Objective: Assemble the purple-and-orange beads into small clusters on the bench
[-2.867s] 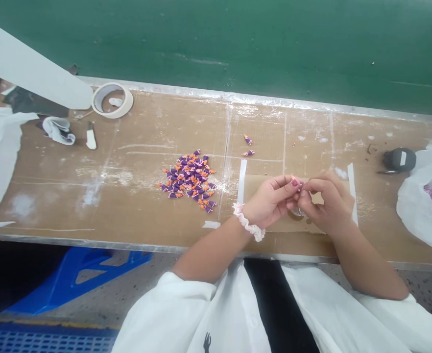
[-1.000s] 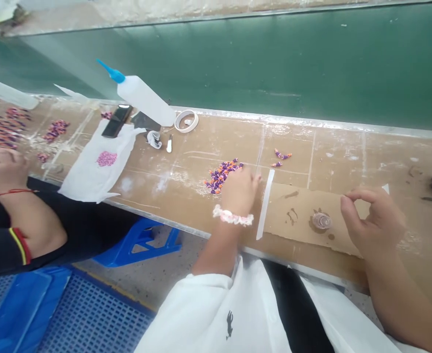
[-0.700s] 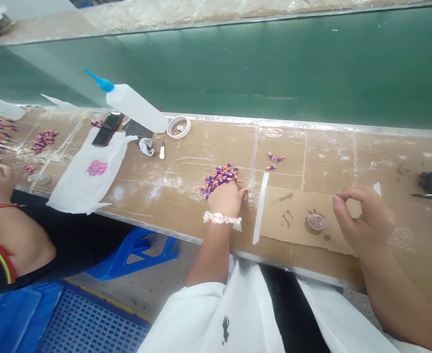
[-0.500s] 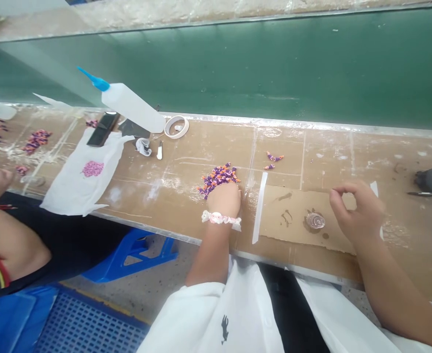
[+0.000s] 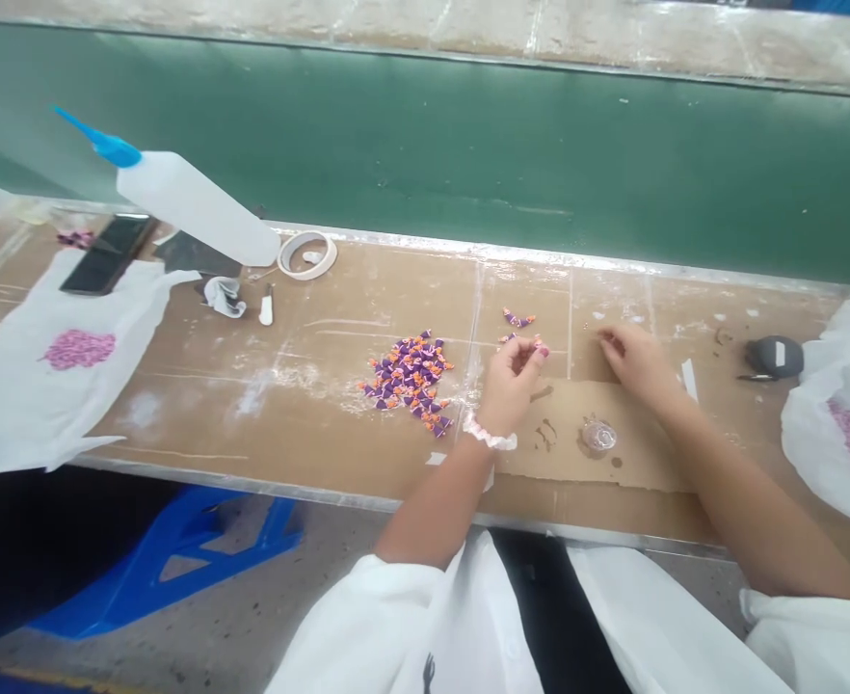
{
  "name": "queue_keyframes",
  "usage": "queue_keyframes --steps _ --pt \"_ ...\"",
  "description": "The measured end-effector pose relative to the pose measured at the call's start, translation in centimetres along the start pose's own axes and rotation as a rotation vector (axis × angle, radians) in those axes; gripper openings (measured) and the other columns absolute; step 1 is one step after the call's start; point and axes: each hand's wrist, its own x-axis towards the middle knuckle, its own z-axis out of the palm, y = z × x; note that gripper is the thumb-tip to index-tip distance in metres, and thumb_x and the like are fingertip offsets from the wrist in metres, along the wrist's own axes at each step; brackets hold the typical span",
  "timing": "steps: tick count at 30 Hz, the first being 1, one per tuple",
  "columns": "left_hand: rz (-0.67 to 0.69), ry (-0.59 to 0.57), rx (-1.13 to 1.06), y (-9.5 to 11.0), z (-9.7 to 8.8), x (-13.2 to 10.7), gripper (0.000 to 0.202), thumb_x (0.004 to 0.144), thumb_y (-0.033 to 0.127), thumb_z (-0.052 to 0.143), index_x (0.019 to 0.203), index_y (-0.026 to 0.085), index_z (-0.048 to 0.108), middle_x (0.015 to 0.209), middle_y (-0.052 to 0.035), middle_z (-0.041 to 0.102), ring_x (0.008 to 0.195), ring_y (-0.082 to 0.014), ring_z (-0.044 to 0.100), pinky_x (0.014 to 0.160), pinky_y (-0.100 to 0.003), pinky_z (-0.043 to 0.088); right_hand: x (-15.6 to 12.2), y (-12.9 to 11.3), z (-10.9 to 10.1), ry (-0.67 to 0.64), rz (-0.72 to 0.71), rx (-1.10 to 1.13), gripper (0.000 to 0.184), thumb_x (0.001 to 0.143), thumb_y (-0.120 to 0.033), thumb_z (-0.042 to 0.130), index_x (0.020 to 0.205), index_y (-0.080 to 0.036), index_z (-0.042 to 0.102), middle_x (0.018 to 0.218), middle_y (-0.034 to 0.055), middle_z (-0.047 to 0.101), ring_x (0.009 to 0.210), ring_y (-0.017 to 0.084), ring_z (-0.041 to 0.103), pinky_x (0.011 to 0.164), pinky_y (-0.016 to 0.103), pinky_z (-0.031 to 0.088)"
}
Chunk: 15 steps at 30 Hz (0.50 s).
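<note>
A pile of several small purple and orange pieces [image 5: 407,371] lies on the brown workbench [image 5: 324,405]. My left hand [image 5: 512,381], with a white frilly band at the wrist, is lifted just right of the pile, its fingertips pinched on one small piece. A couple of loose pieces [image 5: 517,318] lie just beyond it. My right hand [image 5: 631,361] reaches forward low over the bench, fingers curled and pressed down near a tiny speck. Whether it holds anything is hidden. A small clear round cap [image 5: 598,437] sits on a taped cardboard patch [image 5: 649,463] between my arms.
A white squeeze bottle with a blue nozzle [image 5: 179,198] leans at back left beside a tape roll [image 5: 307,255], a small knife [image 5: 267,306] and a black phone [image 5: 107,255]. White bags with pink bits lie far left [image 5: 41,376] and far right [image 5: 840,424]. A dark grey tool [image 5: 773,357] rests right.
My left hand left the pile with a piece pinched and rose to the right. My right hand reached forward over the bench. The view swung right, dropping the neighbouring person out of sight.
</note>
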Motion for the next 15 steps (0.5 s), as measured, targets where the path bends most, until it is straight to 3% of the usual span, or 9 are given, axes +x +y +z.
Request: queue_keyframes --steps 3,6,11,15 --pt "-0.121 -0.023 -0.167 -0.8 -0.2 -0.1 0.034 0.069 0.043 0.076 0.077 0.016 0.057 0.057 0.0069 0.043 0.050 -0.0036 0.035 0.046 -0.016 0.028 0.4 0.0 0.4 0.006 -0.032 -0.019 0.024 0.089 -0.025 0.046 0.100 -0.021 0.067 0.092 0.0077 0.070 0.082 0.021 0.064 0.067 0.034 0.050" --pt "-0.157 -0.059 -0.275 -0.7 -0.1 -0.4 0.035 0.069 0.043 0.077 0.077 0.015 0.057 0.056 0.0063 0.044 0.050 -0.0035 0.037 0.046 -0.016 0.028 0.7 -0.1 0.9 0.019 -0.039 -0.050 0.028 0.091 -0.029 0.046 0.105 -0.022 0.069 0.095 0.0088 0.069 0.083 0.022 0.063 0.063 0.032 0.047" --pt "-0.211 -0.093 -0.317 -0.3 -0.1 -0.5 0.029 0.071 0.035 0.076 0.076 0.014 0.057 0.059 0.0051 0.044 0.053 -0.0038 0.038 0.047 -0.017 0.027 1.1 -0.1 1.3 0.005 -0.053 -0.079 0.028 0.092 -0.031 0.046 0.098 -0.023 0.072 0.090 0.0072 0.067 0.072 0.018 0.059 0.055 0.029 0.039" --pt "-0.218 -0.125 -0.303 -0.1 -0.2 -0.7 0.027 0.072 0.034 0.075 0.077 0.015 0.057 0.059 0.0050 0.043 0.053 -0.0042 0.038 0.049 -0.017 0.028 1.1 -0.2 0.9 -0.029 -0.085 -0.047 0.026 0.092 -0.030 0.046 0.090 -0.022 0.071 0.092 0.0071 0.067 0.081 0.019 0.060 0.062 0.030 0.043"
